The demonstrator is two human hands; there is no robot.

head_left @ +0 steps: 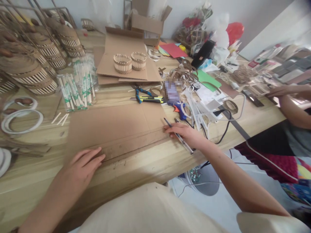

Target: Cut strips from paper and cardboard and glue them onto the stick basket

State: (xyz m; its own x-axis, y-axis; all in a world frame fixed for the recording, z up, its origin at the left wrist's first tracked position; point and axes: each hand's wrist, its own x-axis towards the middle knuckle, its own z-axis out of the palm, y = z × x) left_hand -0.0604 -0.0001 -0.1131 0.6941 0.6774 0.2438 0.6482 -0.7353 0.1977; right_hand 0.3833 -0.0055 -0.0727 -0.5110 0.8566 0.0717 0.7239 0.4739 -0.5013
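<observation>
A flat sheet of brown cardboard lies on the table in front of me, with a crease line across its right part and a strip along its near edge. My left hand rests on the sheet's near left edge, palm down and fingers stretched out, holding nothing. At the right end of the sheet, my right hand has a slim dark-tipped pen in its fingers. Just beyond that hand lies a blue glue gun. A yellow and black utility knife and blue-handled pliers lie past the sheet's far edge.
Two small slatted baskets stand on more cardboard. Wrapped sticks and larger slatted pieces crowd the left. Paper, strips and cables clutter the right, where another person's arm reaches in. A bin stands below the table edge.
</observation>
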